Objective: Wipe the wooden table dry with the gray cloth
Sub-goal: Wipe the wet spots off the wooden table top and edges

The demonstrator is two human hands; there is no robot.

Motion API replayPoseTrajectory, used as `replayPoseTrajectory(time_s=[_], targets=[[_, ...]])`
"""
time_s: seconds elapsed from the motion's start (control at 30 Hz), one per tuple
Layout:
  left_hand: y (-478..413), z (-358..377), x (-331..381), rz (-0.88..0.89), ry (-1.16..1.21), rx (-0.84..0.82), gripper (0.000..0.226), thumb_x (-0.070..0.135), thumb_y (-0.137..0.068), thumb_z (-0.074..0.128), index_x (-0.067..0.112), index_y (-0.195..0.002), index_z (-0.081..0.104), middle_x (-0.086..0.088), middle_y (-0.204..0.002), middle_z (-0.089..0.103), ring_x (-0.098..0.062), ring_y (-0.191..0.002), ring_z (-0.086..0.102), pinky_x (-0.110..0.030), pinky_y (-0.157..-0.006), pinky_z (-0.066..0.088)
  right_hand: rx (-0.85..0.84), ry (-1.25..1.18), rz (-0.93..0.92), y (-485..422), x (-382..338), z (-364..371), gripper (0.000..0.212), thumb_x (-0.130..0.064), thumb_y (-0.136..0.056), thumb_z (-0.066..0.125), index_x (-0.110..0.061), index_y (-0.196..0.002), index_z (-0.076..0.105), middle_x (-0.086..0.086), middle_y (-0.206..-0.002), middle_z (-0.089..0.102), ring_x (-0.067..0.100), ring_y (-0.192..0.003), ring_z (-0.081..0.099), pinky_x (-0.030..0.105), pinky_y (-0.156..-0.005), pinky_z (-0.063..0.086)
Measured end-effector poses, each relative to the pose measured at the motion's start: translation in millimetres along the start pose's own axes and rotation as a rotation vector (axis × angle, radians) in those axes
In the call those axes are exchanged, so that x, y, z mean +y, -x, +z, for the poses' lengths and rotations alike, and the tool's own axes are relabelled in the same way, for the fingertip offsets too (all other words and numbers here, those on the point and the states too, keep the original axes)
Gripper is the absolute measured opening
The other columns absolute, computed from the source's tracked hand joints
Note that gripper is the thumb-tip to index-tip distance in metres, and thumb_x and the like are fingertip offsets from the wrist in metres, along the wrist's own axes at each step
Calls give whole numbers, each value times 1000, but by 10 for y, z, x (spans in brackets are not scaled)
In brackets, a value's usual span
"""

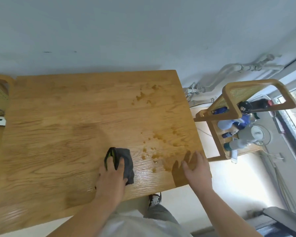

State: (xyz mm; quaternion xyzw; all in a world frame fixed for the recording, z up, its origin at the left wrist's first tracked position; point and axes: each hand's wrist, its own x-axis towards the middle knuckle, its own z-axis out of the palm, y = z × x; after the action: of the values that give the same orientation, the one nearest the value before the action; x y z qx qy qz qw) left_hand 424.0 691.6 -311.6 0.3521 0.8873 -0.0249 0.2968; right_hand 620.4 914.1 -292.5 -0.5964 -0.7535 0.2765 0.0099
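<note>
The wooden table (61, 127) fills the middle of the head view. A crumpled gray cloth (125, 161) with a green-striped edge lies near the table's front right. My left hand (112, 177) presses down on it, fingers spread over the fabric. My right hand (196, 170) hovers with relaxed fingers over the table's front right corner and holds nothing. Water drops and puddles (154, 147) sit between the cloth and the right edge. A second wet patch (142, 97) lies near the far right corner.
A wooden chair (232, 106) stands right of the table, its seat loaded with bottles and blue items (243, 132). Another chair's back (0, 93) shows at the far left. The wall runs behind the table, with white pipes (229, 74) at the right.
</note>
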Motion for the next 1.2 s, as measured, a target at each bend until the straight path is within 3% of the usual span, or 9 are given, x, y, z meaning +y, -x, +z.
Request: replayPoseTrajectory(time_s=[0.13,0.27,0.4,0.47,0.53,0.6,0.77,1.0,1.2], targets=[[-38,85,698,-206,33,73,79,52,-102,45,25,-162,2,-16,-159,8,-41,-142,25,-46,-108,45,-122,64,-77,-381,394,-191,56,-47,-86,69,-23,-133,50,-3,-122,54,24,-121,52,45,-98,53],[-3,170,1198,-30,-81,5,76,51,-104,44,26,-163,3,-14,-160,11,-39,-142,25,-43,-105,48,-303,141,-71,-654,639,-319,49,-43,-94,62,-20,-135,52,1,-130,55,23,-115,58,45,-95,55],[-70,163,993,-44,-119,34,70,53,-103,45,37,-162,10,-6,-163,17,-32,-137,35,-42,-100,47,-320,218,-114,-843,756,-397,15,-31,-97,55,-21,-108,59,3,-110,66,23,-91,63,44,-83,59],[-81,190,1035,-219,-49,88,69,51,-104,43,33,-162,11,-9,-161,19,-34,-134,38,-43,-99,49,-334,243,-106,-905,762,-416,20,-31,-96,59,-21,-113,55,2,-107,69,25,-93,65,43,-79,59],[-39,237,1302,-297,4,80,67,49,-105,42,30,-162,11,-11,-157,19,-37,-132,37,-44,-99,49,-395,309,-89,-945,756,-419,47,-36,-94,62,-23,-136,45,0,-114,70,27,-102,67,38,-75,55],[47,343,1578,-190,24,47,67,50,-103,43,34,-161,13,-7,-154,20,-34,-128,38,-43,-98,49,-428,334,-68,-996,748,-421,56,-39,-93,63,-28,-143,40,-3,-118,69,25,-107,65,37,-74,53],[81,356,1535,135,-46,0,65,51,-102,49,43,-159,18,2,-156,18,-27,-134,32,-40,-105,43,-416,350,-67,-1067,721,-414,35,-35,-90,66,-26,-120,49,-5,-110,66,24,-100,63,38,-74,54],[60,431,1285,-476,140,245,64,53,-101,49,34,-159,28,-8,-149,31,-33,-119,43,-40,-94,49,-420,371,-107,-1077,737,-394,35,-35,-91,64,-22,-119,48,-4,-103,63,26,-99,64,39,-77,56],[150,522,2075,76,236,-1,58,46,-102,52,43,-155,28,4,-151,19,-26,-134,27,-42,-109,42,-436,435,-107,-1048,686,-361,52,-32,-94,59,-10,-137,39,5,-112,67,30,-103,67,42,-81,58]])
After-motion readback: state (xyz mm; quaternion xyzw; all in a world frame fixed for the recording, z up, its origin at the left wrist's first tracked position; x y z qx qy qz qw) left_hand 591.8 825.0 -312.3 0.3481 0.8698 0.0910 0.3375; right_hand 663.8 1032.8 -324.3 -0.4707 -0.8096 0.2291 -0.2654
